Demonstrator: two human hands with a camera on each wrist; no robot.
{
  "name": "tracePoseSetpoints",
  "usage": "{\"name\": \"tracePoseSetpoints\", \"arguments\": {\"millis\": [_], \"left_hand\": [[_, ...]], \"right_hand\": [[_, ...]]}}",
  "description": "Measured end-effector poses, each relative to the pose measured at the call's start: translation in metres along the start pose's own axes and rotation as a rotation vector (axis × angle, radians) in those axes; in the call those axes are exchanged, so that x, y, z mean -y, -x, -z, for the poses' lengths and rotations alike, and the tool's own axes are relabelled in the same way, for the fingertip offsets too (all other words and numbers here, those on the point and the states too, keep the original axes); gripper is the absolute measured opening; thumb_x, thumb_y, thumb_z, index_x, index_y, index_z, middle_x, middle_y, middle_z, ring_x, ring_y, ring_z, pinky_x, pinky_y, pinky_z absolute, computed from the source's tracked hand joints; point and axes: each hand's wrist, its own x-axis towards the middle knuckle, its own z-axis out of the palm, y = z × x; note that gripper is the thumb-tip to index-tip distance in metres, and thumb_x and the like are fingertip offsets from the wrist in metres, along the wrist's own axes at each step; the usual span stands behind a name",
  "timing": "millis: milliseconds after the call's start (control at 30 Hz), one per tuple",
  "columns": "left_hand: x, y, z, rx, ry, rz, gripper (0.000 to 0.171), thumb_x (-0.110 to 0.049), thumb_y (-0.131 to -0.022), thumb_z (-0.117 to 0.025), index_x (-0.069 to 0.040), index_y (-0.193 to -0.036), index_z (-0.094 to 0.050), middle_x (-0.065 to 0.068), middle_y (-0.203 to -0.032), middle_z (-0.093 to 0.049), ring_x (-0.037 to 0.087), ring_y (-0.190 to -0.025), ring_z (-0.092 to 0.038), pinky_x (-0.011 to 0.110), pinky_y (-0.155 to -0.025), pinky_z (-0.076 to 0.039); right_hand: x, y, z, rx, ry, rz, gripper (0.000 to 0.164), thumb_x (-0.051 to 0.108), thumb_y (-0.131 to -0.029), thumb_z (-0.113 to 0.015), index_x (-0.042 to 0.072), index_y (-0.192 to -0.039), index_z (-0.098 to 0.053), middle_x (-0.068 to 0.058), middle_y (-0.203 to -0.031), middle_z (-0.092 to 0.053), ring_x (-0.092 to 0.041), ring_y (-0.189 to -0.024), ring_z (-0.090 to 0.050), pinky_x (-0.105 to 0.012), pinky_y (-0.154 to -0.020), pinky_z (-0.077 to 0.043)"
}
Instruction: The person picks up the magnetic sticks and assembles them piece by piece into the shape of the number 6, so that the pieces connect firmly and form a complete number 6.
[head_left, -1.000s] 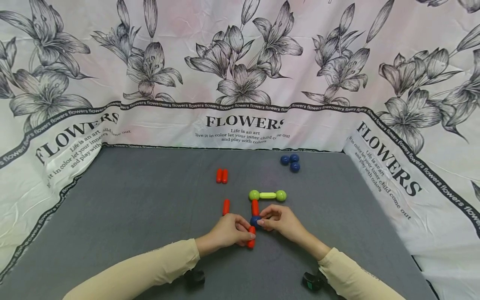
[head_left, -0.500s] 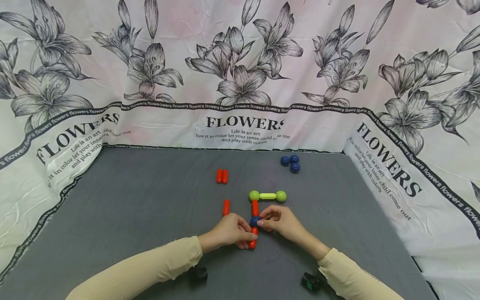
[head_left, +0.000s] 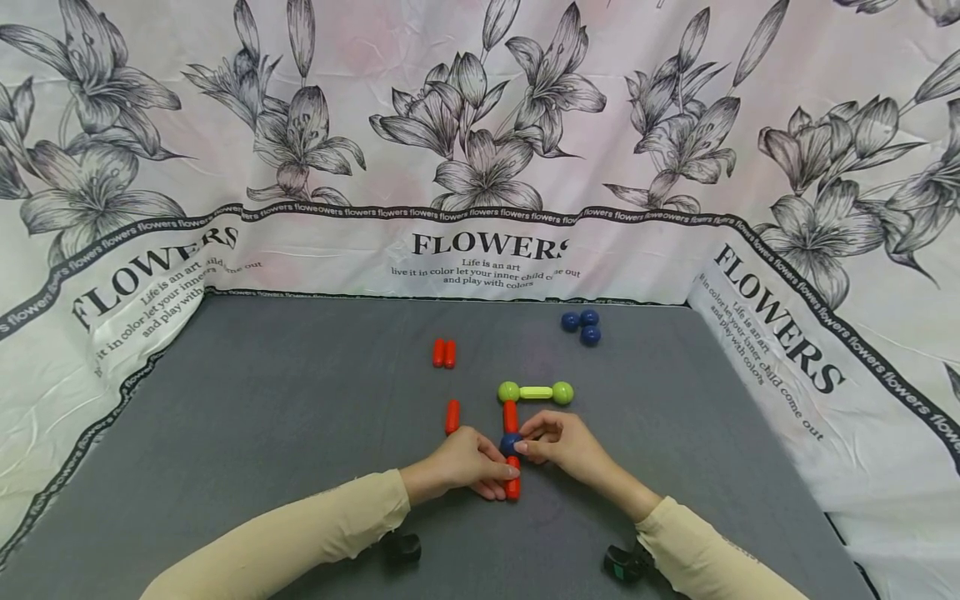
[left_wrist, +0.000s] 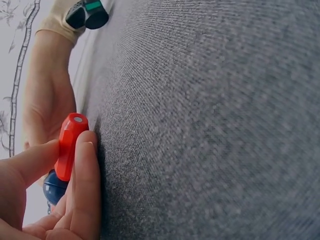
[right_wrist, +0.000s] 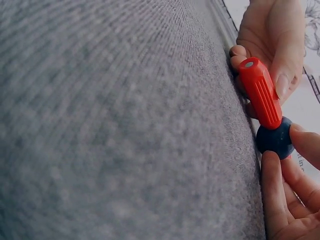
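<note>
Between thumb and fingers my left hand [head_left: 476, 465] pinches a red rod [head_left: 513, 479], whose upper end meets a dark blue ball [head_left: 510, 443]. My right hand [head_left: 562, 442] pinches that ball from the right. Beyond the ball, another red rod [head_left: 511, 415] runs up to a green ball [head_left: 508, 392]. From there a light green rod [head_left: 536, 392] reaches a second green ball [head_left: 562, 392]. Up close in the right wrist view, the held rod [right_wrist: 261, 95] touches the blue ball [right_wrist: 276, 139]. A small pale disc shows in its free end.
One loose red rod [head_left: 453, 417] lies just beyond my left hand. Farther back are a pair of red rods [head_left: 444, 353] and a cluster of blue balls [head_left: 581, 325]. A flower-printed cloth [head_left: 480, 150] borders the grey table [head_left: 300, 400].
My left hand has shifted slightly right, bringing the red rod from a slant into line below the blue ball. The right hand has stayed in place on the ball.
</note>
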Motion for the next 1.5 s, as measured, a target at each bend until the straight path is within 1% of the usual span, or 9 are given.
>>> {"name": "tracePoseSetpoints", "arguments": {"millis": [267,500,867,1000,1100,1167,1267,1400,1500], "left_hand": [[0.001,-0.002,0.001,0.018,0.004,0.009,0.017,-0.016,-0.083,-0.08,0.0,-0.083,-0.076,0.013,-0.07,-0.074,0.012,-0.057,-0.07,0.029,-0.058,-0.061],[0.001,-0.002,0.002,0.024,0.008,0.009,0.017,-0.017,-0.083,-0.08,-0.001,-0.082,-0.077,0.012,-0.068,-0.074,0.012,-0.057,-0.07,0.028,-0.057,-0.061],[0.001,-0.002,0.002,0.026,0.023,0.016,0.018,-0.017,-0.083,-0.08,0.0,-0.084,-0.077,0.013,-0.069,-0.074,0.012,-0.057,-0.07,0.028,-0.058,-0.061],[0.001,-0.001,0.002,0.029,0.02,0.011,0.019,-0.018,-0.084,-0.079,0.001,-0.085,-0.077,0.014,-0.071,-0.075,0.012,-0.058,-0.07,0.029,-0.059,-0.061],[0.0,-0.001,0.002,0.029,0.021,0.01,0.018,-0.017,-0.084,-0.079,0.001,-0.085,-0.077,0.016,-0.072,-0.075,0.012,-0.058,-0.07,0.029,-0.059,-0.061],[0.0,-0.001,0.002,0.03,0.023,0.013,0.018,-0.017,-0.084,-0.079,0.001,-0.085,-0.077,0.015,-0.073,-0.075,0.012,-0.058,-0.07,0.029,-0.059,-0.061],[0.0,-0.001,0.003,0.033,0.025,0.02,0.017,-0.016,-0.084,-0.079,0.0,-0.085,-0.076,0.014,-0.072,-0.075,0.012,-0.058,-0.07,0.029,-0.059,-0.061],[0.001,-0.003,0.003,0.035,0.035,0.031,0.016,-0.016,-0.083,-0.08,-0.001,-0.083,-0.077,0.012,-0.07,-0.074,0.012,-0.057,-0.07,0.028,-0.058,-0.061],[0.002,-0.004,0.003,0.037,0.043,0.035,0.015,-0.016,-0.083,-0.08,-0.002,-0.082,-0.077,0.011,-0.069,-0.074,0.011,-0.057,-0.069,0.027,-0.058,-0.061]], "right_hand": [[-0.001,-0.001,0.0,-0.001,-0.003,0.007,0.031,0.027,-0.086,-0.078,0.003,-0.105,-0.068,-0.01,-0.091,-0.073,-0.01,-0.071,-0.067,-0.026,-0.063,-0.056],[-0.001,0.0,0.0,-0.009,-0.001,-0.001,0.031,0.029,-0.086,-0.077,0.006,-0.105,-0.069,-0.008,-0.091,-0.073,-0.01,-0.071,-0.068,-0.026,-0.063,-0.056],[0.001,0.0,0.001,0.001,-0.011,0.022,0.031,0.024,-0.087,-0.077,0.002,-0.107,-0.068,-0.012,-0.092,-0.073,-0.009,-0.07,-0.067,-0.026,-0.063,-0.057],[0.004,0.0,0.002,0.025,-0.021,0.035,0.031,0.021,-0.087,-0.077,-0.001,-0.107,-0.067,-0.016,-0.093,-0.072,-0.01,-0.07,-0.067,-0.027,-0.065,-0.059],[0.007,0.0,0.006,0.034,-0.006,0.046,0.03,0.02,-0.087,-0.077,-0.001,-0.107,-0.067,-0.018,-0.093,-0.072,-0.011,-0.069,-0.067,-0.028,-0.064,-0.059],[0.01,0.0,0.012,0.019,0.019,0.052,0.03,0.02,-0.087,-0.077,-0.001,-0.106,-0.068,-0.019,-0.093,-0.073,-0.013,-0.069,-0.068,-0.029,-0.064,-0.059],[0.014,-0.002,0.024,-0.029,0.053,0.054,0.03,0.02,-0.087,-0.077,-0.001,-0.107,-0.068,-0.019,-0.095,-0.073,-0.018,-0.072,-0.07,-0.031,-0.065,-0.06],[0.017,-0.009,0.045,-0.126,0.096,0.062,0.032,0.022,-0.087,-0.077,0.0,-0.108,-0.068,-0.018,-0.097,-0.074,-0.022,-0.077,-0.071,-0.034,-0.069,-0.061],[0.015,-0.018,0.064,-0.219,0.134,0.083,0.032,0.021,-0.088,-0.076,-0.001,-0.11,-0.068,-0.019,-0.098,-0.074,-0.021,-0.079,-0.072,-0.037,-0.071,-0.062]]}}
